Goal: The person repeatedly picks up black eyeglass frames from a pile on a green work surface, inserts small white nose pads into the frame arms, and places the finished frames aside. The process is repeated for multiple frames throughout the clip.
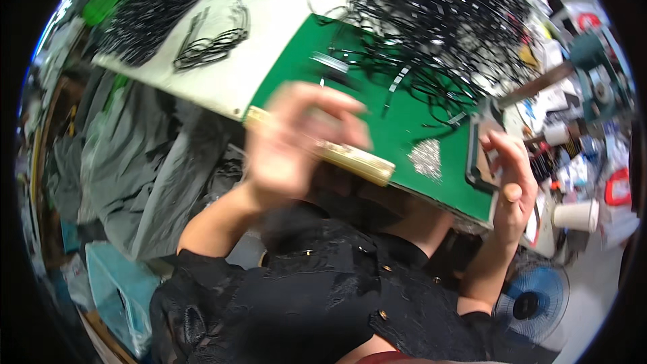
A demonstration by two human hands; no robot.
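Note:
My left hand [296, 141] is smeared by motion above the near edge of the green mat [397, 128], over a gold-coloured bar [357, 162] along that edge. Its fingers are too blurred to show whether they hold anything. Just beyond it is a blurred dark object [330, 71] with a bright strip; its kind is unclear. My right hand [513, 182] is beside a black-framed plate [480, 155] at the mat's right side. Its fingers are bent and apart from the thumb, with nothing visible between them. A small heap of tiny silver pieces [426, 160] lies on the mat.
A large tangle of black cords [431, 20] with shiny bits covers the far side. A looped bundle of cords [214, 44] lies on the white tabletop [273, 23]. A metal machine [596, 71], a white cup [576, 216] and a blue fan [532, 303] are on the right.

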